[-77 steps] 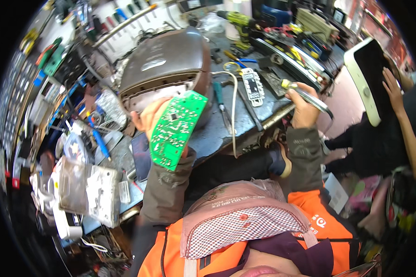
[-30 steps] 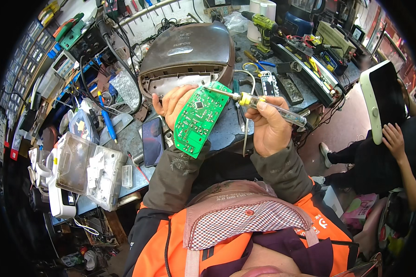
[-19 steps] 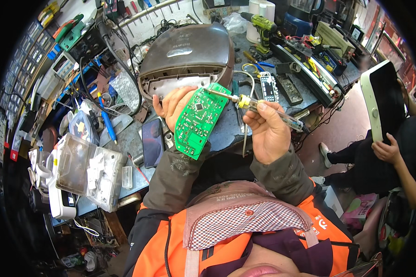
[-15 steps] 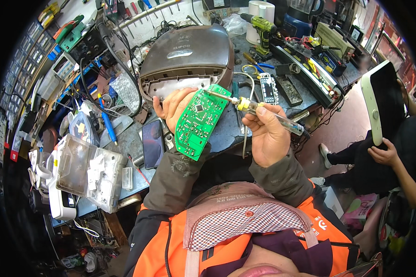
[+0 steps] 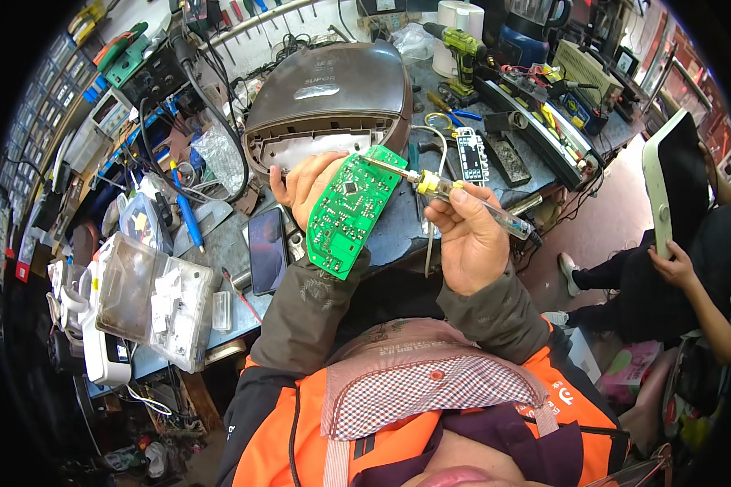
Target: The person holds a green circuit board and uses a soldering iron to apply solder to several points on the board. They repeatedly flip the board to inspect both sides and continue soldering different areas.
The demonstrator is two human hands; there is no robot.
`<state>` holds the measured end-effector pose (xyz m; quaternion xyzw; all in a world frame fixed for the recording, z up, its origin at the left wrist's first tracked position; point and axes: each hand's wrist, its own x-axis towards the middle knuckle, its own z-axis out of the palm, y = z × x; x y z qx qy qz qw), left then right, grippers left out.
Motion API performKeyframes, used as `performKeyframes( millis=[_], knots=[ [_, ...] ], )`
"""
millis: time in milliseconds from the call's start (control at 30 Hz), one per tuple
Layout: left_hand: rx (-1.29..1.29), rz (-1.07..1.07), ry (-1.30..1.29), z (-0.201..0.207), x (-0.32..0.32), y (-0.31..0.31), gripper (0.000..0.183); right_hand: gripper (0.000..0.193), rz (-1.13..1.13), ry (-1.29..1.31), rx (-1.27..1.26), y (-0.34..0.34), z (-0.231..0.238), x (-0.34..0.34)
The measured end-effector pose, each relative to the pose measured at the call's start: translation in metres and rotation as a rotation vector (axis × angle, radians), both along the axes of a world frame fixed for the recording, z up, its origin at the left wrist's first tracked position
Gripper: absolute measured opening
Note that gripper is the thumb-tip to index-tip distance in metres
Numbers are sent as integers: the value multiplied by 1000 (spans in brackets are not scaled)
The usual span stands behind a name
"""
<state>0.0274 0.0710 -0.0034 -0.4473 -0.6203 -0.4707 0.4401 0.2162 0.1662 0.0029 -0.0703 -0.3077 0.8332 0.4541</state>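
Near the centre of the view, the person's left hand (image 5: pixel 307 187) is gripping a green circuit board (image 5: pixel 348 231) along its left edge, fingers behind it, and the board is tilting over the near edge of a worn blue-grey bench (image 5: pixel 406 235). Toward three o'clock from the board, the right hand (image 5: pixel 473 243) is pinching a clear-handled soldering iron (image 5: pixel 429 183), its tip pointing back across the board's top; whether the metal is touching, I cannot tell. At twelve o'clock a dark brown appliance (image 5: pixel 329 89) is standing with its front open. A phone (image 5: pixel 268 252) is lying at eight o'clock, and farther out that way an open clear case (image 5: pixel 130 288) is holding white packets. A blue pen-shaped tool (image 5: pixel 188 215) is lying at nine. At two o'clock a white-framed panel (image 5: pixel 471 154) is resting near a long black housing (image 5: pixel 529 134), while a green drill (image 5: pixel 460 53) is standing at one. Around the room, small drawers (image 5: pixel 53 81) are lining the side toward ten o'clock, a rail (image 5: pixel 256 23) is carrying hand tools at eleven, and toward three, above a pinkish floor (image 5: pixel 613 211), another person's hand (image 5: pixel 676 266) is holding a pale-rimmed dark panel (image 5: pixel 664 195).
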Motion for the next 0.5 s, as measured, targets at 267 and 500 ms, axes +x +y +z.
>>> performKeyframes(
  millis=[267,500],
  knots=[
    [-78,-14,-5,3,3,-5,30,19,-29,-7,41,-8,-1,1],
    [-64,6,5,5,3,-4,26,18,3,-27,26,6,4,-1]
  ],
)
